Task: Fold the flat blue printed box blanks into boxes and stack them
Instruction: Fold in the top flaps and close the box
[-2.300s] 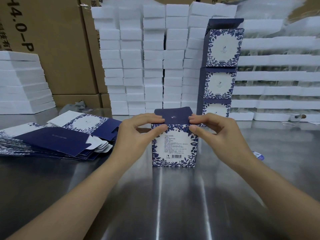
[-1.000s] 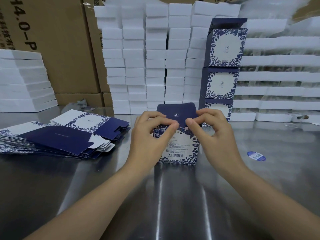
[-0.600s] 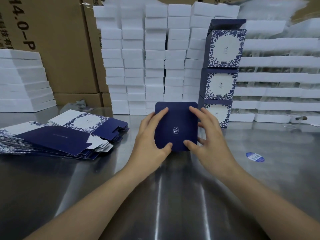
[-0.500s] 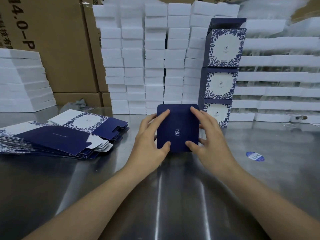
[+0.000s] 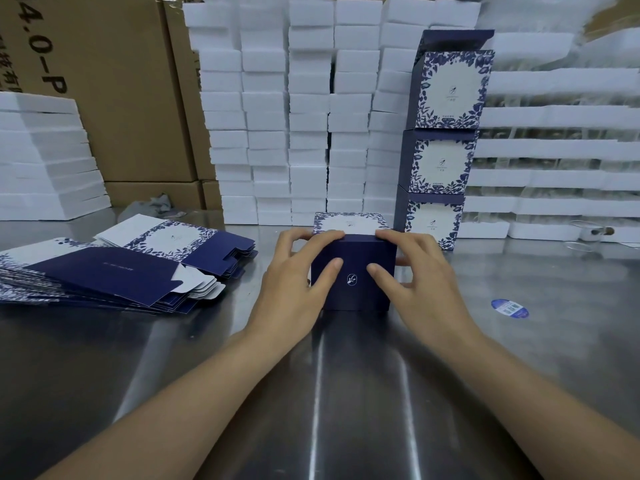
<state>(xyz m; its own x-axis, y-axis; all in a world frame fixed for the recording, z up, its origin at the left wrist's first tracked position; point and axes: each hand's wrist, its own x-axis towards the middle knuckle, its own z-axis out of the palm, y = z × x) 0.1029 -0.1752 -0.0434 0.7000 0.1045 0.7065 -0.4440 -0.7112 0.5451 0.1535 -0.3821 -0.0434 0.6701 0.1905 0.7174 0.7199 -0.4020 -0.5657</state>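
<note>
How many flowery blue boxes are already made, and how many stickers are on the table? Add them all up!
Stacked folded boxes: 3
Folded box at the front: 1
Round blue sticker: 1
Flat blanks: too many to count
Total counted: 5

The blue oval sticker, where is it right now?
In the head view, the blue oval sticker lies on the metal table, right of the right hand gripping the box and in front of the stacked boxes.
</note>
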